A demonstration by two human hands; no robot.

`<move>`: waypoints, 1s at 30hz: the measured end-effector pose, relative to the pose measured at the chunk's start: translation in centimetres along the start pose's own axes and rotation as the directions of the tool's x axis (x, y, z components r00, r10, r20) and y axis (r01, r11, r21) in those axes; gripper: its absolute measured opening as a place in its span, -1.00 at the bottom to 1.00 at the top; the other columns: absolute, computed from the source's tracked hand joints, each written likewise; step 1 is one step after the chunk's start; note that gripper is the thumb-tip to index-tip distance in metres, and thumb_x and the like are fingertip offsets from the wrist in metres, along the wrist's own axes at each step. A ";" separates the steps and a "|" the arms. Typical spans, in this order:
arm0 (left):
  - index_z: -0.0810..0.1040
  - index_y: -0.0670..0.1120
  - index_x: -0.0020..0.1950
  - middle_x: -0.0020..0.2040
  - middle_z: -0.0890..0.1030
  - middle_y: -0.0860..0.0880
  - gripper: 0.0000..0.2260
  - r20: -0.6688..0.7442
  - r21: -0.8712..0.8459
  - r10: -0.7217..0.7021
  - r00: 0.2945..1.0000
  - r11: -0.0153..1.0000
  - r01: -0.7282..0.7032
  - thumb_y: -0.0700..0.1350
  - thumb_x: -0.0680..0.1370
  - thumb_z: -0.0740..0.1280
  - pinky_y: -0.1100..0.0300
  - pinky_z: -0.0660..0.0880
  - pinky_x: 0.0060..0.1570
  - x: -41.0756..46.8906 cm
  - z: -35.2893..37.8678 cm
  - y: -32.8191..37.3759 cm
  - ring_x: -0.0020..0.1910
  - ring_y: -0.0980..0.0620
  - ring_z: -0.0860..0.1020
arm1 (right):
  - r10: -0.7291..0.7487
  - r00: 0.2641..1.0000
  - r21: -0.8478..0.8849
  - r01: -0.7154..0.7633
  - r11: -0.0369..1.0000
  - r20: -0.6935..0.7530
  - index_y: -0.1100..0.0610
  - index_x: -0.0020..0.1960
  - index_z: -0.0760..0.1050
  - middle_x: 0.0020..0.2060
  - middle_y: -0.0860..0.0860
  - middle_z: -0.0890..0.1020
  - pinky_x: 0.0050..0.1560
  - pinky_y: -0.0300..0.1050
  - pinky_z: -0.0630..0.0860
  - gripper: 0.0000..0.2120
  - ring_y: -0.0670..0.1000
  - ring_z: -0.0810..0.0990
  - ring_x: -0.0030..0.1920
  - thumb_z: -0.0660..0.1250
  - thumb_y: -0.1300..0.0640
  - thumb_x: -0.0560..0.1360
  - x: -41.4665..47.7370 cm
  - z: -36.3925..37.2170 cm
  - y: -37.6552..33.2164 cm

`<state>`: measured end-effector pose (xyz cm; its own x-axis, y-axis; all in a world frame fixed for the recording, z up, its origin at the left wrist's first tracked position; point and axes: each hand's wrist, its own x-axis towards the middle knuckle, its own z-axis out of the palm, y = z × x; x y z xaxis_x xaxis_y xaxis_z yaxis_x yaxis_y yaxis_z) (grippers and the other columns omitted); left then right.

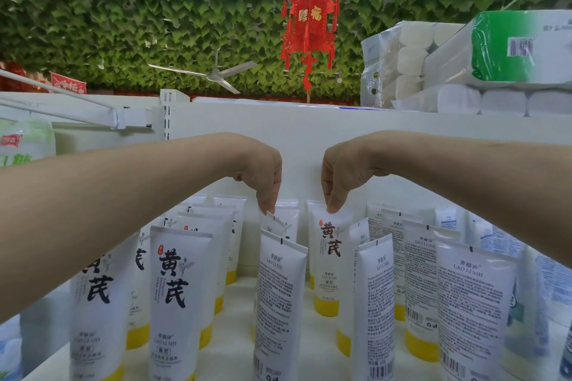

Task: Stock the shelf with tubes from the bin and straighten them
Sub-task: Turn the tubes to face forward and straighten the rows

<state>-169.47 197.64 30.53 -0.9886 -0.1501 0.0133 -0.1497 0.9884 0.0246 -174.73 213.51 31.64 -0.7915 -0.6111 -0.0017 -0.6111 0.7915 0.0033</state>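
left hand (pixel 263 179) pinches tilted tube (pixel 280 224) | right hand (pixel 339 179) pinches 黄芪 tube (pixel 329 260) | LAO LI SHI

The shelf (pixel 309 124) is smooth white painted metal with a dull sheen. On the shelf stand tubes (pixel 181 288) of satin-matt white plastic with slightly glossier yellow caps (pixel 323 305). On top of the shelf, soft paper rolls (pixel 411 62) sit in shiny, crinkled clear film.

The white shelf (pixel 238 328) carries rows of white tubes (pixel 181 294) standing on yellow caps. Those on the left show their fronts, those on the right their backs. Blue-printed packs (pixel 554 281) stand at the right end.
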 end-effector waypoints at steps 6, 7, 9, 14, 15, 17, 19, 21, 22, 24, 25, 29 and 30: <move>0.67 -0.02 -0.26 -0.18 0.62 0.12 -0.91 0.006 -0.017 0.003 1.000 1.000 -0.003 -0.10 0.38 0.56 -0.05 0.44 0.29 -0.1 0.0 -0.1 0.22 -0.04 0.53 | -0.005 1.000 -0.008 0.005 1.000 -0.007 0.06 -0.07 0.60 -0.02 -0.05 0.57 0.04 -0.07 0.34 -0.89 0.07 0.48 0.24 0.50 0.13 0.45 -0.4 0.1 -0.3; 0.67 -0.02 -0.25 -0.17 0.62 0.12 -0.91 0.007 -0.018 0.003 1.000 1.000 -0.003 -0.11 0.38 0.56 -0.05 0.44 0.30 -0.1 0.0 -0.1 0.23 -0.05 0.52 | -0.007 1.000 -0.010 0.007 1.000 -0.009 0.06 -0.06 0.60 -0.02 -0.05 0.56 0.04 -0.07 0.34 -0.89 0.07 0.48 0.25 0.50 0.13 0.45 -0.5 0.1 -0.3; 0.67 -0.03 -0.23 -0.16 0.61 0.10 -0.91 0.004 -0.019 0.002 1.000 1.000 -0.002 -0.11 0.39 0.55 -0.05 0.44 0.30 -0.1 0.0 -0.1 0.23 -0.06 0.51 | -0.009 1.000 -0.013 0.009 1.000 -0.007 0.05 -0.06 0.60 -0.03 -0.05 0.56 0.05 -0.08 0.34 -0.89 0.07 0.48 0.25 0.50 0.13 0.45 -0.6 0.1 -0.3; 0.67 -0.01 -0.25 -0.14 0.62 0.09 -0.91 0.004 -0.025 -0.008 1.000 1.000 0.008 -0.10 0.39 0.56 -0.06 0.44 0.29 -0.2 0.1 -0.2 0.23 -0.06 0.52 | -0.016 1.000 -0.011 0.016 1.000 0.001 0.04 -0.11 0.57 -0.04 -0.05 0.57 0.08 -0.07 0.35 -0.90 0.09 0.48 0.29 0.50 0.14 0.46 -0.8 0.1 -0.3; 0.66 -0.01 -0.25 -0.12 0.62 0.07 -0.90 0.007 -0.028 -0.011 1.000 1.000 0.011 -0.09 0.39 0.56 -0.06 0.44 0.30 -0.2 0.1 -0.2 0.23 -0.05 0.52 | -0.015 1.000 -0.011 0.015 1.000 0.000 0.05 -0.09 0.58 -0.03 -0.05 0.57 0.08 -0.07 0.35 -0.90 0.09 0.48 0.29 0.50 0.14 0.46 -0.8 0.1 -0.3; 0.66 0.00 -0.25 -0.07 0.64 0.04 -0.90 0.011 -0.028 -0.017 1.000 0.999 0.018 -0.09 0.39 0.56 -0.05 0.44 0.30 -0.1 0.1 -0.3 0.23 -0.05 0.52 | -0.015 1.000 -0.014 0.015 1.000 0.000 0.07 -0.03 0.61 -0.03 -0.05 0.57 0.07 -0.06 0.34 -0.88 0.09 0.48 0.28 0.50 0.13 0.46 -0.9 0.0 -0.3; 0.66 0.01 -0.25 -0.04 0.65 0.03 -0.91 0.009 -0.023 -0.021 1.000 1.000 0.021 -0.09 0.39 0.56 -0.05 0.45 0.29 -0.1 0.1 -0.3 0.22 -0.04 0.53 | -0.018 1.000 -0.018 0.018 1.000 0.001 0.06 -0.03 0.61 -0.03 -0.05 0.57 0.07 -0.07 0.35 -0.88 0.08 0.49 0.26 0.50 0.13 0.46 -0.9 0.0 -0.3; 0.66 0.01 -0.26 -0.03 0.66 0.03 -0.90 0.011 -0.020 -0.024 1.000 0.999 0.025 -0.09 0.39 0.55 -0.05 0.45 0.29 -0.1 0.1 -0.3 0.21 -0.04 0.53 | -0.021 1.000 -0.021 0.021 1.000 0.001 0.06 -0.05 0.61 -0.05 -0.06 0.57 0.08 -0.07 0.36 -0.90 0.08 0.49 0.26 0.50 0.13 0.45 -0.8 0.0 -0.2; 0.66 0.01 -0.25 -0.02 0.66 0.02 -0.90 0.013 -0.022 -0.025 1.000 0.999 0.026 -0.08 0.39 0.56 -0.05 0.45 0.29 -0.1 0.1 -0.3 0.21 -0.04 0.53 | -0.020 1.000 -0.022 0.020 1.000 0.001 0.06 -0.05 0.62 -0.05 -0.06 0.57 0.08 -0.08 0.36 -0.90 0.08 0.49 0.27 0.50 0.13 0.45 -0.8 0.0 -0.2; 0.66 0.00 -0.24 0.00 0.66 0.01 -0.90 0.011 -0.030 -0.024 1.000 0.999 0.025 -0.06 0.38 0.56 -0.05 0.44 0.29 -0.1 0.1 -0.3 0.21 -0.04 0.53 | -0.018 1.000 -0.025 0.018 1.000 -0.003 0.06 -0.05 0.62 -0.04 -0.06 0.57 0.08 -0.08 0.36 -0.90 0.08 0.49 0.27 0.50 0.13 0.45 -0.7 0.0 -0.2; 0.67 0.00 -0.23 0.01 0.66 0.00 -0.90 0.010 -0.031 -0.024 1.000 0.999 0.024 -0.06 0.38 0.56 -0.05 0.44 0.30 -0.1 0.1 -0.3 0.21 -0.04 0.53 | -0.018 1.000 -0.026 0.018 0.999 -0.006 0.06 -0.05 0.62 -0.04 -0.05 0.57 0.08 -0.07 0.36 -0.90 0.08 0.49 0.27 0.50 0.13 0.45 -0.7 0.0 -0.2; 0.66 -0.01 -0.23 0.00 0.66 0.00 -0.90 0.011 -0.035 -0.023 1.000 0.999 0.023 -0.06 0.38 0.56 -0.06 0.43 0.30 -0.1 0.1 -0.2 0.22 -0.05 0.53 | -0.021 1.000 -0.027 0.021 0.999 -0.005 0.07 -0.03 0.63 -0.03 -0.05 0.57 0.09 -0.08 0.38 -0.88 0.06 0.50 0.21 0.50 0.13 0.45 -0.7 0.1 -0.1; 0.66 -0.01 -0.23 0.01 0.66 0.00 -0.89 0.013 -0.040 -0.024 1.000 0.999 0.025 -0.06 0.38 0.56 -0.06 0.43 0.31 -0.1 0.1 -0.2 0.22 -0.05 0.53 | -0.018 1.000 -0.029 0.017 0.999 -0.005 0.07 -0.02 0.63 0.00 -0.05 0.58 0.08 -0.08 0.38 -0.87 0.04 0.49 0.17 0.50 0.12 0.45 -0.6 0.1 -0.1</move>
<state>-169.32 197.45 30.41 -0.9848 -0.1735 -0.0007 -0.1732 0.9828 0.0645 -174.17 213.81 31.53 -0.7806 -0.6250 0.0030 -0.6246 0.7803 0.0319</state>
